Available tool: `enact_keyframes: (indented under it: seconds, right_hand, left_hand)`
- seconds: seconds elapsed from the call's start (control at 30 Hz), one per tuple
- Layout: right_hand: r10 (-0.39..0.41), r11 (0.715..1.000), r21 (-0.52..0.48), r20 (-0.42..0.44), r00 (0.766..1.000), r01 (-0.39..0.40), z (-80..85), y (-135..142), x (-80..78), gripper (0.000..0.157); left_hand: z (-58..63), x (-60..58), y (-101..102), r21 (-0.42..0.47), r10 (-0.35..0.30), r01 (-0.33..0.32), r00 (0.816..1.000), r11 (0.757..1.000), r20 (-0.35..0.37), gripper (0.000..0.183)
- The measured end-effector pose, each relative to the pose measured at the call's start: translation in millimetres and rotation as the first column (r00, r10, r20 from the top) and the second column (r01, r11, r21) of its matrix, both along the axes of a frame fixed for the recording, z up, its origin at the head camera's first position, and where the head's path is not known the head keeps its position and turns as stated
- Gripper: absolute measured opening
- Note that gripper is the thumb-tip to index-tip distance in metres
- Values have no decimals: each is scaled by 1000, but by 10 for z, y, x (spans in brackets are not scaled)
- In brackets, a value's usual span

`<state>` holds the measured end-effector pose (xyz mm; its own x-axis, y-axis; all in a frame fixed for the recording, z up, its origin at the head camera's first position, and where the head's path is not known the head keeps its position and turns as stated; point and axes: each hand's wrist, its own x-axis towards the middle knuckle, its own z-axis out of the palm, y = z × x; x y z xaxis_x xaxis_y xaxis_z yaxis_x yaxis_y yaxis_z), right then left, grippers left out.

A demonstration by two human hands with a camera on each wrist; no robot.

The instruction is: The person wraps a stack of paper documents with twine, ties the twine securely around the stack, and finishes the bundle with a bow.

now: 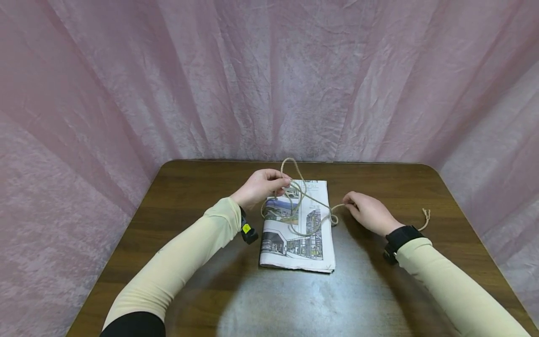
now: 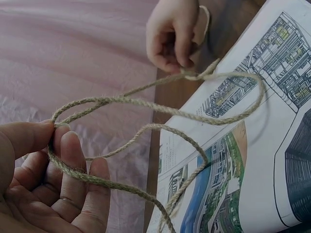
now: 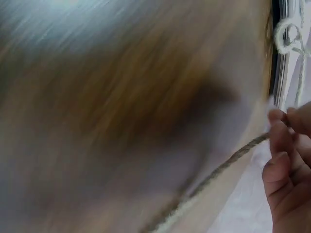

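1. Left wrist view: here's my left hand point(image 2: 58, 179), pinching the thin, tan, twisted-fibre rope point(image 2: 167, 109) between thumb and fingers, the other fingers loosely bent.
2. Over to the head view, and that hand is above the far left part of the white folded newspaper point(image 1: 294, 252), printed with building drawings.
3. Look at the rope: loose loops over the newspaper, one bend rising on the far side of my left fingers, a small curl at the newspaper's right edge.
4. Out to the right, my right hand point(image 1: 370, 210) has a narrow pinch on the same rope; the right wrist view, badly blurred, shows a length trailing from those fingers.
5. A frayed rope end point(image 1: 426, 214) shows right of my right hand, over the dark brown wooden table point(image 1: 202, 182); pink velvety curtain point(image 1: 311, 93) beyond.
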<state>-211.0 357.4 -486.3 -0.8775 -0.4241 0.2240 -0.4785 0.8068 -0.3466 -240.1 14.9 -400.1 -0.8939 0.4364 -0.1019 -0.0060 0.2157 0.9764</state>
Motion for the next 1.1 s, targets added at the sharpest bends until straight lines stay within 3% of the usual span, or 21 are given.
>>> enact_keyframes:
  seconds: [0.13, 0.37, 0.53, 0.77, 0.9, 1.0, 1.1]
  right_hand:
    - [-49, 999, -2, -64, 997, 49, 78, 234, 21, 21]
    - [-223, 975, -13, -17, 975, 222, 268, 660, 140, 21]
    - [-338, 941, 25, 14, 941, 337, 334, 932, 225, 27]
    - [-473, 881, 61, 66, 878, 470, 306, 1278, 307, 33]
    - [-498, 867, 94, 114, 860, 489, 266, 1407, 330, 34]
    - [-487, 873, 113, 150, 860, 475, 232, 1393, 339, 39]
    - [-471, 882, 77, 118, 874, 465, 221, 1234, 320, 42]
  left_hand:
    - [3, -6, -9, -8, -7, 7, 1000, 1000, -6, 31]
    - [5, -15, -22, -11, -9, 9, 1000, 1000, -10, 29]
    - [5, -19, -38, -20, -12, 11, 1000, 1000, -12, 34]
    - [7, -13, -48, 2, -7, 7, 1000, 1000, 12, 33]
    - [-3, -15, -52, -5, -4, 4, 1000, 1000, 16, 34]
    - [-7, -12, -53, -9, -12, 12, 1000, 1000, 14, 35]
    - [-7, -11, -51, 1, -20, 20, 1000, 1000, 11, 35]
